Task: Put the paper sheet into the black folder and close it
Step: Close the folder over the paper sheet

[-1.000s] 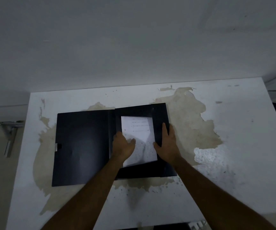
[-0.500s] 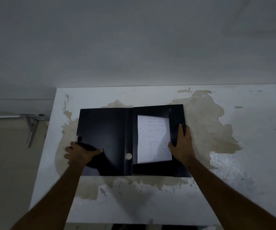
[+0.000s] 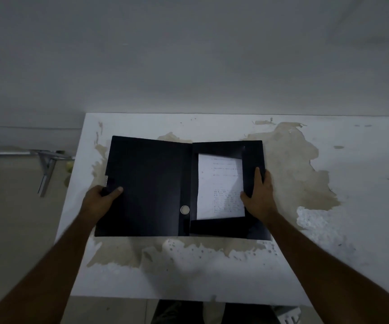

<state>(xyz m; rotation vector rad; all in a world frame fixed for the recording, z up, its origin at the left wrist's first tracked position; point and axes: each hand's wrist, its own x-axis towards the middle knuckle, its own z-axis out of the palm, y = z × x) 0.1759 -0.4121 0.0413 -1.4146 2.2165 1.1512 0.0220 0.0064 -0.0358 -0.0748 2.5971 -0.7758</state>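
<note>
My left fingers (image 3: 118, 190) pinch the front cover's outer edge; right hand (image 3: 260, 195) presses flat, gripping nothing. Paper sheet (image 3: 220, 187) already sits w/in the open black folder (image 3: 151, 183) on the bench (image 3: 352, 230). Left: close it.

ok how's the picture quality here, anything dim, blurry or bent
Head view: dim and underexposed, so the black folder shows almost no detail; print on the paper sheet is too soft to read; forearms smear near the bottom corners; the table edge bows from the wide lens.

- Print on paper sheet (image 3: 221, 185) too small to read; top edge tucked under folder flap (image 3: 219, 149).
- Left hand (image 3: 100, 201) fingers hidden beneath black folder (image 3: 149, 185) cover.
- Worktop (image 3: 352, 230) cut off at right edge.
</note>
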